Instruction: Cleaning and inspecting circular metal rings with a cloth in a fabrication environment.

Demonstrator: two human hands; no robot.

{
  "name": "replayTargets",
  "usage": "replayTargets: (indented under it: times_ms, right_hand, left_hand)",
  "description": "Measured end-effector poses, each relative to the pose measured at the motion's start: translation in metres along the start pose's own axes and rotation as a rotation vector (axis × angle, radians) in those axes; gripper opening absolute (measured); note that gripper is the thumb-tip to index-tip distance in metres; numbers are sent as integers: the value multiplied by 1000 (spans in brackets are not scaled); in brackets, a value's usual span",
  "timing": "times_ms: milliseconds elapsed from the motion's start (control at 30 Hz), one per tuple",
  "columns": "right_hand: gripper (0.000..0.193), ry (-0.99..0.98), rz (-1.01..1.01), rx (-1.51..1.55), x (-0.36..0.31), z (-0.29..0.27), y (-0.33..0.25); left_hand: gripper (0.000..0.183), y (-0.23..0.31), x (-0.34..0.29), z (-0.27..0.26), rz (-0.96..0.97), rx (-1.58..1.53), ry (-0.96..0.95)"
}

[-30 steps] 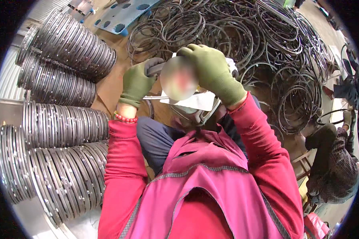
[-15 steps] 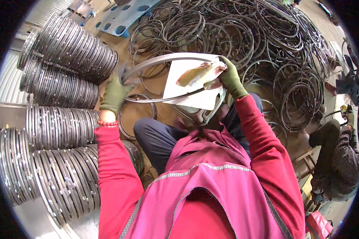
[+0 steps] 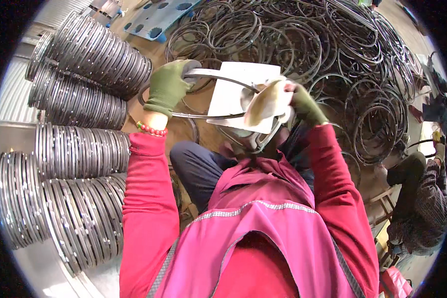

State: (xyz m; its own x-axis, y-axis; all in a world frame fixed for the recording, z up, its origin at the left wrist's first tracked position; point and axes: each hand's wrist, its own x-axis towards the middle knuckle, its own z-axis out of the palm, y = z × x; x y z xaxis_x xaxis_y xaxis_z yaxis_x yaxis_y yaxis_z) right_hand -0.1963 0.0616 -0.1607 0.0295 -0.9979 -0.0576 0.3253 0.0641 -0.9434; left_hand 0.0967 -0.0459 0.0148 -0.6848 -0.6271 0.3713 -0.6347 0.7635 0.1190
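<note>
- Ring [image 3: 221, 75]: held up between the two hands, over a white sheet [image 3: 225, 102]. Can't tell if it touches the sheet.
- Left hand [image 3: 168, 87]: green glove, fingers closed around the ring's upper left stretch.
- Right hand [image 3: 307, 105]: motion-blurred, fingers partly hidden. Looks like they're pinching the pale cloth [image 3: 265, 105]; can't tell if they also clamp the ring through it.
- Cloth: draped over the right side of the ring, hiding that stretch, lower end hanging over the sheet.
- Changed in the last half second: left hand has shifted up and inward, gloved fingers now wrapped firmly on the ring. Cloth has gone from lying spread inside the loop to bunched at its right side; right hand moved slightly right with it.
- Meaning, my read: left hand now carries and steadies the ring, right hand works the cloth at the opposite side.
- Sheet: about where it was.
- Around: stacked rings [image 3: 87, 151] at left, heap of loose rings [image 3: 375, 116] ahead and right, blue pallet [image 3: 160, 19] at top, another person [image 3: 417, 213] seated far right.
</note>
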Motion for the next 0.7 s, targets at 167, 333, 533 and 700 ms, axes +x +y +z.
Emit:
replayTargets:
  times_ms: [167,333,533,700]
  right_hand:
    - [49,120,-169,290,-25,-73,-36]
    - [38,206,-225,316,-43,-55,-97]
    - [25,87,47,484,-31,-80,-111]
    - [18,340,-372,366,51,-98,-123]
  left_hand:
    - [26,11,-9,-4,-95,-101,44]
    - [27,21,-10,4,-32,-264,121]
    - [30,18,-18,21,-129,-517,179]
    - [32,22,-19,28,-163,-634,174]
